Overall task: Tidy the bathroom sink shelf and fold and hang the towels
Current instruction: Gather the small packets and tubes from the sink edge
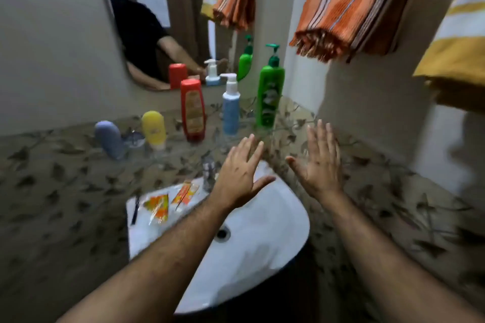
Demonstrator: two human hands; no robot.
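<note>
5 bottles upright on shelf [78, 155] above sink [262, 231]; orange towel [351, 5] and yellow towel [456, 42] hang folded. Sachets [157, 207] remain on sink rim. Left hand [240, 178], right hand [319, 168] spread wide, empty. Task appears nearly done.

5 bottles [193, 110] on shelf, 2 hung towels [351, 5], 2 sachets [157, 207], 1 sink [262, 244].

Glass shelf [252, 113]: purple bottle [110, 139], yellow bottle [154, 127], red bottle [193, 110], blue pump bottle [231, 107], green pump bottle [270, 92], all upright. Sink [275, 217] rim: two orange sachets [157, 206], dark razor [135, 208].
</note>
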